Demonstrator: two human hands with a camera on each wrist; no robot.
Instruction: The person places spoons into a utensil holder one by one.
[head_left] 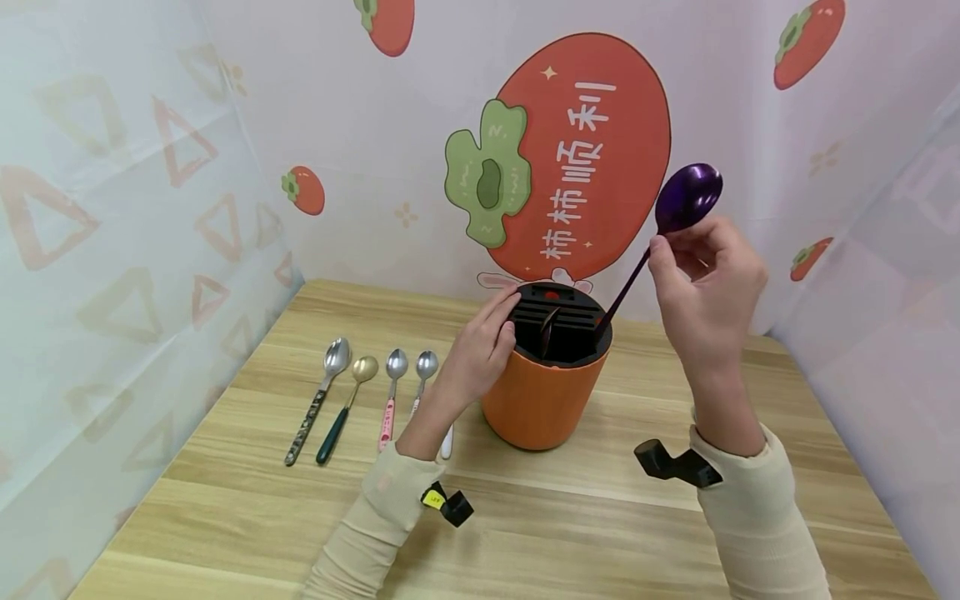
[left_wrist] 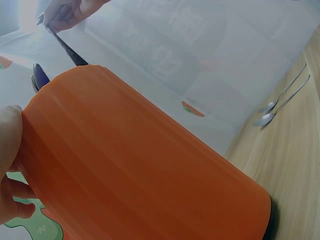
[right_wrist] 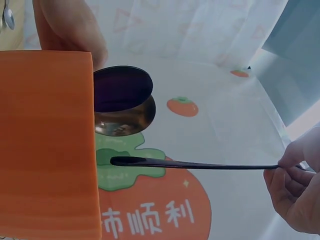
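Closest to you, at six o'clock, your cream sleeves [head_left: 367, 525] reach over the wood table [head_left: 570, 542], each with a small black camera [head_left: 678, 465] at the wrist. At nine o'clock from the orange pot [head_left: 543, 408], four spoons [head_left: 337, 357] lie in a row, bowls pointing away from you. A white handle [head_left: 447, 443] peeks out beside your left wrist. The pot stands upright on the table. Your left hand [head_left: 477, 350] touches its rim at nine o'clock, fingers mostly straight, thumb a bit apart from them. Two other spoons [right_wrist: 122, 89] stick up from inside. Your right hand [head_left: 712, 287], at two o'clock from the pot, pinches a shiny purple spoon [head_left: 633, 279] by its neck with thumb and finger. Its bowl is up, and its handle slants down, tip just above the pot's mouth at three o'clock. Farthest off, at twelve o'clock, the wall [head_left: 360, 142] shows a big red fruit [head_left: 543, 125] with white writing
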